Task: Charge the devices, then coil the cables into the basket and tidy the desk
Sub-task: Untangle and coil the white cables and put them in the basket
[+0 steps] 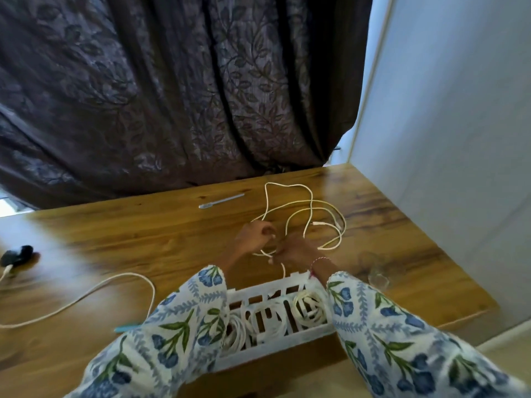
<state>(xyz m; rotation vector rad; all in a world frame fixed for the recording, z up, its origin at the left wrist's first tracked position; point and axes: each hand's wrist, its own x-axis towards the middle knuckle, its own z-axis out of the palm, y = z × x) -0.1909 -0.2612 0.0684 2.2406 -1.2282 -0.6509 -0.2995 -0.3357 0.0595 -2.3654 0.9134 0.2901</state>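
Basket point(290, 282) holds coiled white cables point(309, 310) — left hand point(254, 235), right hand point(296, 252) both pinching loose cable point(309, 209).

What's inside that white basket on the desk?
The white basket holds several coiled white cables, seen through its open top. The patterned sleeves cover both ends, so anything lying there is hidden.

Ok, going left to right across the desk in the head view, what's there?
Black device → loose cable → grey pen → left hand → right hand, both holding the cable being coiled → glass.
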